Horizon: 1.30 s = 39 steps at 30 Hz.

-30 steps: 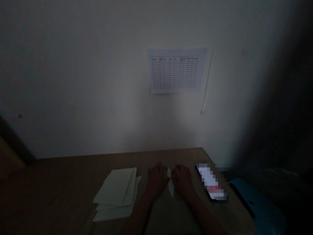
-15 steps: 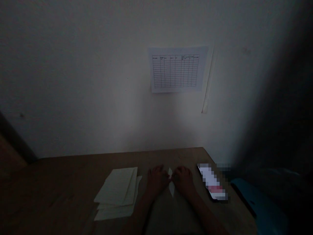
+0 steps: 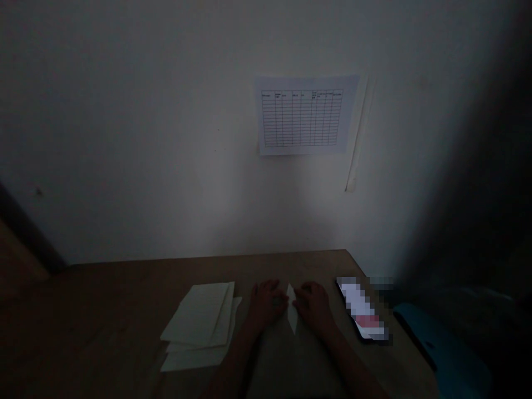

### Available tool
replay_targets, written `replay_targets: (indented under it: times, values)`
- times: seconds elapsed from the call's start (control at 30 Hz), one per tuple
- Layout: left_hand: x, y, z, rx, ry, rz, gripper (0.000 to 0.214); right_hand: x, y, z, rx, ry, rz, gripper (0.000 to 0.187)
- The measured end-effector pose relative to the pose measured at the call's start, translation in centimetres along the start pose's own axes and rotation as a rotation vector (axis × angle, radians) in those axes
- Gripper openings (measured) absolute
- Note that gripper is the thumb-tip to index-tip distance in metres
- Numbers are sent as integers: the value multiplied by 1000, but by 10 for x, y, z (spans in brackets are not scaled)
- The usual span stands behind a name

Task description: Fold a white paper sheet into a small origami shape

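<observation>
The scene is dim. A small white folded paper [image 3: 291,310] lies on the wooden table [image 3: 103,327], narrow and pointed toward me. My left hand [image 3: 266,306] rests on the table at the paper's left edge, fingers pressed down against it. On the paper's right edge sits my right hand [image 3: 312,306], pressing in the same way. Both hands touch the paper with curled fingers; most of the paper is hidden under them.
A stack of white sheets [image 3: 201,324] lies left of my hands. A lit phone [image 3: 361,310] lies to the right, and a blue object [image 3: 440,349] sits beyond the table's right edge. A printed grid sheet [image 3: 302,116] is stuck on the wall.
The hands have barely shifted on the folded paper; the view has tilted slightly, so the wall sheet sits a little higher and to the right.
</observation>
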<state>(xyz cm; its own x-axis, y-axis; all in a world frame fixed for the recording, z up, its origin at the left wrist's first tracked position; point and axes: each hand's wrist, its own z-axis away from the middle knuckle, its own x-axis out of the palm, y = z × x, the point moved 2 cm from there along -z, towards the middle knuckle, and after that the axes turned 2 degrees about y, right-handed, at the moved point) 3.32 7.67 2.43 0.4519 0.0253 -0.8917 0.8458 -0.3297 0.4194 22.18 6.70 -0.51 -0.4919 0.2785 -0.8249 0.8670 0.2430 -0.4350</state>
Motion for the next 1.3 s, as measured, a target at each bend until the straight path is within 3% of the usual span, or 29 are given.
replay_targets:
  times: [0.23, 0.4, 0.5, 0.8, 0.93, 1.3]
  values:
    - [2, 1, -1, 19, 24, 14, 20, -2, -3, 2, -41, 8, 1, 33]
    - [4, 4, 1, 2, 48, -27, 55, 3, 3, 1, -31, 36, -25, 23]
    - [5, 4, 2, 19, 57, -67, 64, 5, 6, 0, -42, 64, -85, 18]
    - [11, -1, -1, -11, 144, -23, 44, 3, 3, 1, -53, 51, -119, 27]
    - [14, -2, -4, 11, 188, 0, 32, 5, 5, 0, -27, 58, -104, 22]
    - [19, -6, -5, 64, 299, 13, 38, -18, -9, 5, 4, 116, -45, 16]
